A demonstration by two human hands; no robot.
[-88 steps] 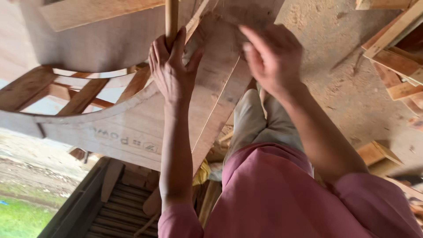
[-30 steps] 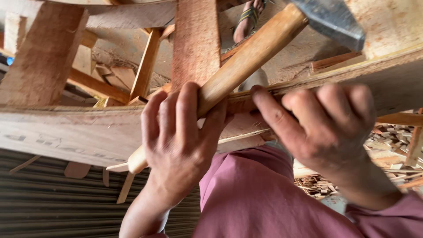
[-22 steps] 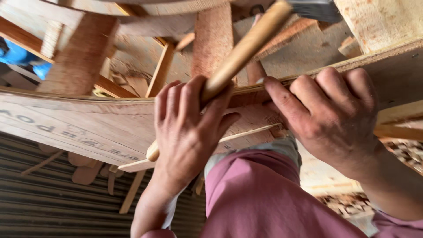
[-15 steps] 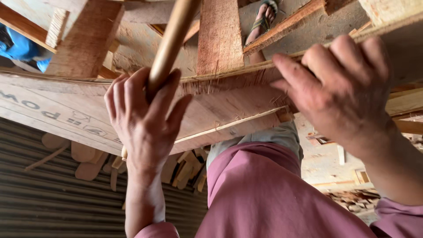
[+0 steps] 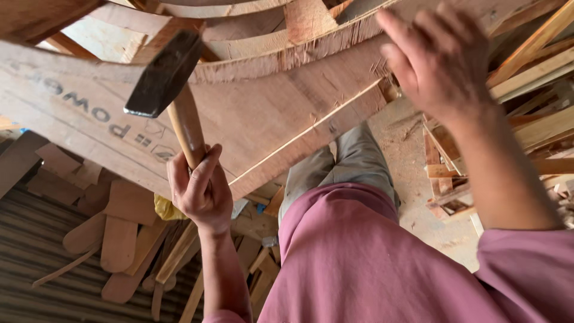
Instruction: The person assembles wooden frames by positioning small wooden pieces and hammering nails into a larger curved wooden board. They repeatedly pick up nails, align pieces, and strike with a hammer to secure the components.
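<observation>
Spanning the view: a curved plywood panel (image 5: 269, 113) arches above both hands, pale brown, grain running along it, its upper edge rough and splintered, dark stencilled lettering at the end beyond the left hand.
Frame: reddish timber pieces (image 5: 308, 18) stand behind the panel, touching its upper edge, above and between the hands.
Floor: dusty concrete (image 5: 412, 179) strewn with sawdust lies below the right hand; grey trousers and a pink shirt cover much of it.
Wall: ribbed grey metal sheeting (image 5: 42, 281) lies below and outward of the left hand.
Offcuts, left: flat rounded wooden blanks and thin slats (image 5: 119, 245) lie heaped just beneath the left hand.
Offcuts, right: pale square battens (image 5: 532, 72) are stacked outward of the right hand.
Hammer (image 5: 173, 96): dark, worn steel head on a smooth round wooden handle, tilted, the head above the left hand and in front of the panel.
Left hand (image 5: 200, 191): closed around the lower handle, gripping the hammer.
Right hand (image 5: 442, 57): open, fingers spread, raised at the panel's upper edge; contact cannot be told.
</observation>
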